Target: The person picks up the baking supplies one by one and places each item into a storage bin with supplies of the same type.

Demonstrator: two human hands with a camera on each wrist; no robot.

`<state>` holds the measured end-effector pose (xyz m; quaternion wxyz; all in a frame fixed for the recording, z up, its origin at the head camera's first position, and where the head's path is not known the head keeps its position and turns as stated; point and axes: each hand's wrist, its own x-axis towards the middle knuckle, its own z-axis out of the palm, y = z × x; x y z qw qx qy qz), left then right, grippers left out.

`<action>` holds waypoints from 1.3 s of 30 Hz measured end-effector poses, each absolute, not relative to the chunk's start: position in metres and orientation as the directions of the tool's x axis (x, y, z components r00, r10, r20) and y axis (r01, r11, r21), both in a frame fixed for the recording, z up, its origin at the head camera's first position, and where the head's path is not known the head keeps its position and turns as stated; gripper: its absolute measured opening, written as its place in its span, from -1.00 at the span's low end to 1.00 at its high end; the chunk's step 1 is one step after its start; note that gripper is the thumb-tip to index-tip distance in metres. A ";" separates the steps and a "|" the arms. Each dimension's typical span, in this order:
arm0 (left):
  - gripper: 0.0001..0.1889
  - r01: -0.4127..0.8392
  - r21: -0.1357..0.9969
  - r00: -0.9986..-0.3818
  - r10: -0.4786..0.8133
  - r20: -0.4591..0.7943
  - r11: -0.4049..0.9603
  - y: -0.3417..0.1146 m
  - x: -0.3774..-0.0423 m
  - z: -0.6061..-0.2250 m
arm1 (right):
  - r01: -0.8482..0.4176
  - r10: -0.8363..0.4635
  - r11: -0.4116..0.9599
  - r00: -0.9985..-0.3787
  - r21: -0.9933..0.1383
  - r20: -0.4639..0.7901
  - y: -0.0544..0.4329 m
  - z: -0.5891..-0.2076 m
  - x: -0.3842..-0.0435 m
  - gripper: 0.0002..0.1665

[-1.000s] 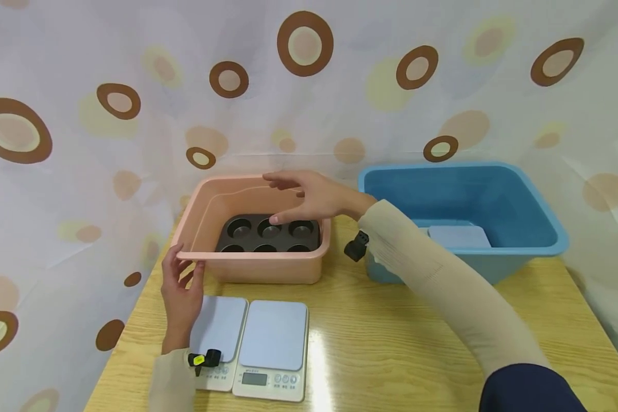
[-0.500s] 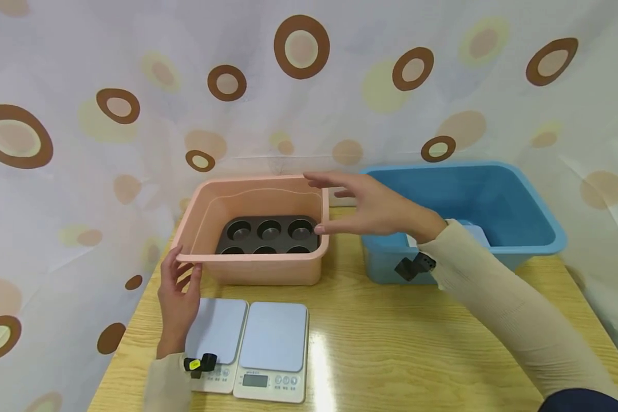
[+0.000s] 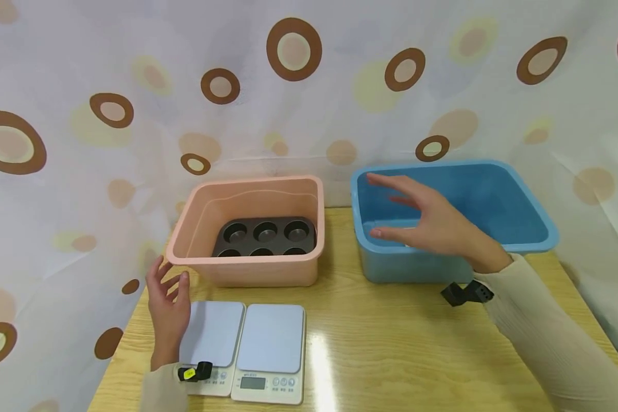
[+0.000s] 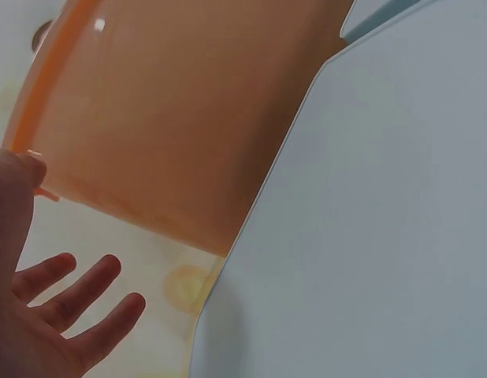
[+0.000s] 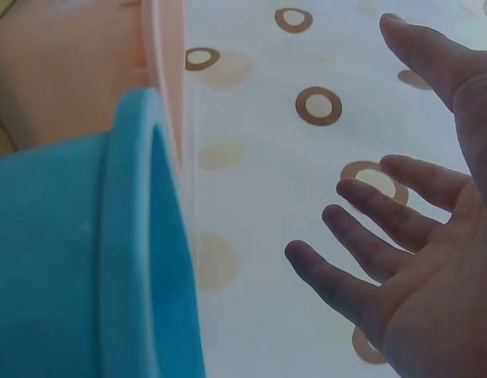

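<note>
My right hand (image 3: 435, 220) hangs over the front left part of a blue plastic bin (image 3: 412, 268), fingers spread, thumb apart, holding nothing. In the right wrist view its palm and fingers (image 5: 369, 272) are beside the bin's rim. My left hand (image 3: 169, 306) is at the front left corner of a pink plastic bin (image 3: 268, 273), fingers loosely bent; whether a fingertip touches the rim I cannot tell. Inside the pink bin lies a dark muffin pan (image 3: 250, 243) with several cups, its front part hidden by the wall. My right hand mostly covers a white object in the blue bin.
Two white kitchen scales (image 3: 270, 337) stand side by side in front of the pink bin, the left one partly behind my left wrist. Both bins stand on a wooden table (image 3: 391, 337). A patterned cloth (image 3: 329, 114) hangs behind.
My right hand has moved from over the pink bin rightward to over the blue bin, staying spread. My left hand has drawn slightly back from the pink bin's corner.
</note>
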<state>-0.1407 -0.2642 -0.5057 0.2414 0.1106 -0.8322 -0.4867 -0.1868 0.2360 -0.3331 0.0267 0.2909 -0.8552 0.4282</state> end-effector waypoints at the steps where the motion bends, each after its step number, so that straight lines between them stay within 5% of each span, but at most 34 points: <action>1: -0.35 0.038 0.859 -0.862 -0.418 0.286 0.511 -0.266 -0.139 -0.507 | -0.519 -0.460 0.475 -0.835 -0.711 0.302 0.240 -0.336 -0.183 0.07; 9: -0.63 -0.086 0.793 -0.901 -0.386 0.196 0.604 -0.281 -0.126 -0.514 | -0.489 -0.346 0.517 -0.870 -0.702 0.351 0.274 -0.354 -0.155 0.10; 26: -0.61 -0.255 0.726 -0.929 -0.369 -0.002 0.639 -0.297 -0.101 -0.529 | -0.385 -0.090 0.596 -0.904 -0.705 0.417 0.371 -0.370 -0.138 0.06; 39: -0.73 -0.215 0.704 -0.942 -0.333 0.033 0.677 -0.302 -0.081 -0.539 | -0.226 0.075 0.782 -0.891 -0.581 0.448 0.415 -0.411 -0.125 -0.21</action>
